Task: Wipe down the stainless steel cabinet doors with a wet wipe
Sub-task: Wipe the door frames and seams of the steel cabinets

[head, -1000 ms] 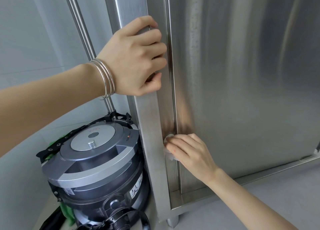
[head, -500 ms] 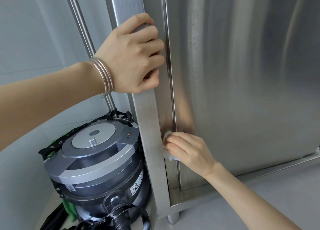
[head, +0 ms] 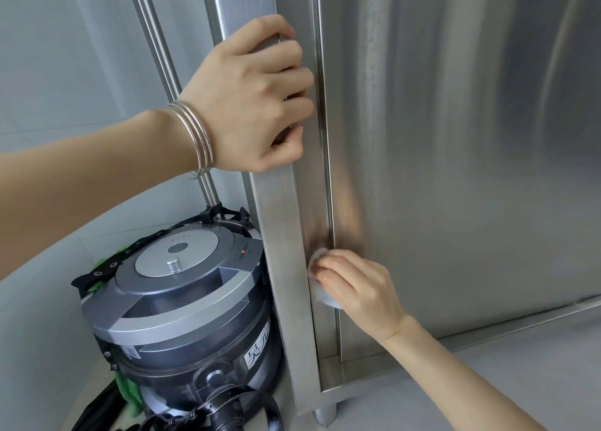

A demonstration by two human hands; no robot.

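We find the right hand (head: 361,284) low on the cabinet, its fingers bent over a wadded white wet wipe (head: 327,297) and pressing it into the vertical seam where the cabinet door (head: 455,138) meets the corner upright (head: 283,235). The left hand (head: 257,96), bangles (head: 195,138) at its wrist, grips that upright higher up, fingers wrapped round its front edge. The seam's long axis runs vertically, so we judge the next stroke follows it, up toward the left hand or down to the bottom rail (head: 357,370). The right hand is nearer the broad door face, which lies to its right. A canister vacuum cleaner (head: 182,300) stands left of the upright.
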